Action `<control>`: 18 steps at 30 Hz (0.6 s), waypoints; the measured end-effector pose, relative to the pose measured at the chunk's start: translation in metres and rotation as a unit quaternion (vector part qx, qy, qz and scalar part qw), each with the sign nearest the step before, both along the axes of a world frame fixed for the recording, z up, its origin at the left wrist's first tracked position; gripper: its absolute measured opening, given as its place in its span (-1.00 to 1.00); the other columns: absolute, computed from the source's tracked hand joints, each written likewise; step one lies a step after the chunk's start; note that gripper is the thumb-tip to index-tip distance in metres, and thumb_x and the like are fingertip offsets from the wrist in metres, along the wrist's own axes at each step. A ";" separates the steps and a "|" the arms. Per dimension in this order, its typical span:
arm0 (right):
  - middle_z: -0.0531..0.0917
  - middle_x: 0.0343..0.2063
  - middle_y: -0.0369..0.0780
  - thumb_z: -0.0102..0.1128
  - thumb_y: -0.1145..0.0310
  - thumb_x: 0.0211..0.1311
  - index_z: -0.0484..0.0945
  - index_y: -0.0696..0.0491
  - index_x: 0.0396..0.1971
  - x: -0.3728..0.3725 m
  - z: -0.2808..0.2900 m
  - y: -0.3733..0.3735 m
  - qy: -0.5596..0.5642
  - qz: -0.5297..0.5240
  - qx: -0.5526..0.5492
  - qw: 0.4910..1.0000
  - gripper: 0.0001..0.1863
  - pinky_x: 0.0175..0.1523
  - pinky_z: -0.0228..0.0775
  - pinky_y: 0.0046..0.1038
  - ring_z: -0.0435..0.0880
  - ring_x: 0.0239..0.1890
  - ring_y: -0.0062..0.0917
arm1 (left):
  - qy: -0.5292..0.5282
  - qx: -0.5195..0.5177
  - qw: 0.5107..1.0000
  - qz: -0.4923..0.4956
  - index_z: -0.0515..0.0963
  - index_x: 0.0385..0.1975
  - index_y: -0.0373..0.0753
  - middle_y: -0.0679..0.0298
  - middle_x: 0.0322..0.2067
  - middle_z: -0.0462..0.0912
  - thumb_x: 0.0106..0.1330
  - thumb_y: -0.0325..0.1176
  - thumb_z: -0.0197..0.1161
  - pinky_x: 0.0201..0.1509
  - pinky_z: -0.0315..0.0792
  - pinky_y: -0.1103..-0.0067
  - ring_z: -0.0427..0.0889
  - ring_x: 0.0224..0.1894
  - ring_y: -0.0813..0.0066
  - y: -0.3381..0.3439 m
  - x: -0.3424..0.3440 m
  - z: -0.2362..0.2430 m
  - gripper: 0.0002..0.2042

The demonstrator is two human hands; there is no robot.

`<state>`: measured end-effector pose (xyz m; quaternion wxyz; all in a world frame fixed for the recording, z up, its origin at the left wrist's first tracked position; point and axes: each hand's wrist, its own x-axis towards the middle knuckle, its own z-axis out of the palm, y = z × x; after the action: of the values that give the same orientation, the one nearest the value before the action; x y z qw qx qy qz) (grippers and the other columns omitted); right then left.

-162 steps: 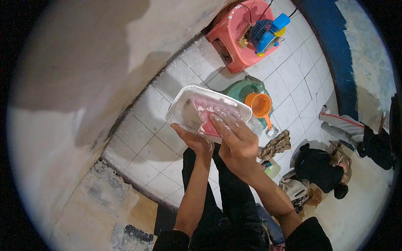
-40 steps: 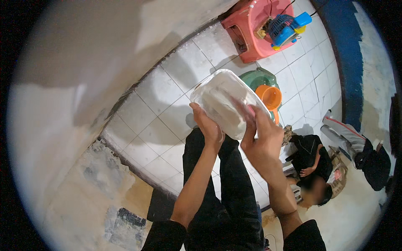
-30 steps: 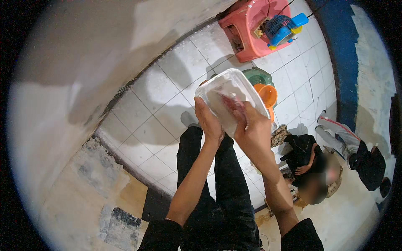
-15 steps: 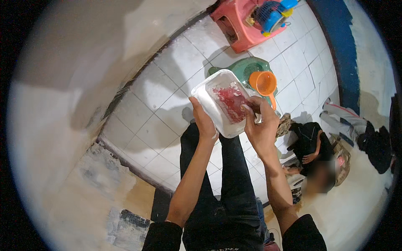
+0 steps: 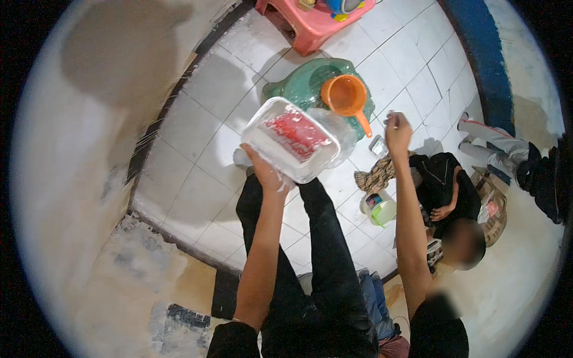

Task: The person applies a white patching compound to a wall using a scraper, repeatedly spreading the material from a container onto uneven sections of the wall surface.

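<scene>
In my left hand point(image 5: 268, 173), a white rectangular tray point(image 5: 268, 143) is gripped at its near left side, white smears on my fingers. A red flat piece point(image 5: 298, 131) flecked with white lies inside it. Translucent plastic point(image 5: 337, 152) shows behind the tray's right side. My right hand point(image 5: 397, 131) is raised apart from the tray, fingers curled together; what they hold, if anything, is too small to make out. Beyond the tray, an orange dipper point(image 5: 344, 94) rests on a green translucent container point(image 5: 298, 80). A small clear object point(image 5: 378, 146) lies below my right hand.
A pink plastic stool point(image 5: 304, 27) bearing a blue object stands ahead on white floor tiles. A patterned cloth point(image 5: 373, 179) and pale tub point(image 5: 380, 210) lie right of my legs. A person in black point(image 5: 447, 185) is at the right, near piled dark items point(image 5: 537, 185). Walls border the floor.
My right hand has left the red piece in the tray and moved right and up. My left hand and tray have shifted left. The view has shifted, showing more of the green container.
</scene>
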<state>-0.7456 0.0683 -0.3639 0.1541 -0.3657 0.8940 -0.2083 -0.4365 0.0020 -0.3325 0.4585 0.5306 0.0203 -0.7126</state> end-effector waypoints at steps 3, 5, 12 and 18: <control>0.65 -0.28 0.05 0.04 0.16 0.35 0.56 0.23 -0.23 -0.042 -0.090 0.025 -0.050 0.056 0.028 0.997 -0.63 -0.04 0.42 -0.27 0.64 -0.14 -0.19 | 0.015 -0.014 1.000 0.009 0.05 0.35 -0.20 0.13 0.29 0.20 0.36 0.33 -0.27 0.40 0.11 0.37 0.22 0.32 0.20 0.009 -0.012 -0.018 -0.23; 0.66 -0.37 -0.06 -0.07 -0.10 0.38 0.56 0.24 -0.20 -0.046 -0.126 0.025 -0.186 0.054 0.099 0.976 -0.40 -0.09 0.45 -0.33 0.65 -0.23 -0.34 | 0.029 -0.030 0.999 0.016 0.05 0.34 -0.19 0.14 0.29 0.20 0.36 0.32 -0.27 0.40 0.11 0.37 0.22 0.32 0.21 0.019 -0.008 -0.037 -0.24; 0.47 -0.71 -0.30 -0.05 -0.22 0.32 0.45 0.16 -0.67 -0.020 -0.159 0.001 -0.490 -0.052 0.121 0.862 -0.31 -0.54 0.21 -0.45 0.38 -0.66 -0.62 | -0.002 -0.034 0.999 0.039 0.07 0.33 -0.16 0.18 0.28 0.21 0.40 0.28 -0.28 0.39 0.15 0.36 0.25 0.30 0.24 0.028 -0.010 -0.048 -0.30; 0.27 -0.82 -0.48 0.07 -0.03 0.36 0.37 -0.02 -0.73 -0.003 -0.163 0.015 -0.352 -0.002 -0.001 0.936 -0.49 -0.70 -0.04 -0.64 0.17 -0.80 -0.80 | 0.020 -0.045 0.997 0.054 0.11 0.31 -0.17 0.17 0.24 0.27 0.41 0.26 -0.28 0.36 0.20 0.35 0.29 0.27 0.24 0.031 -0.023 -0.056 -0.32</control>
<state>-0.7488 0.0835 -0.5273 0.4586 -0.2671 0.7829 -0.3248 -0.4594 0.0328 -0.3887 0.5189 0.4930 0.0261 -0.6979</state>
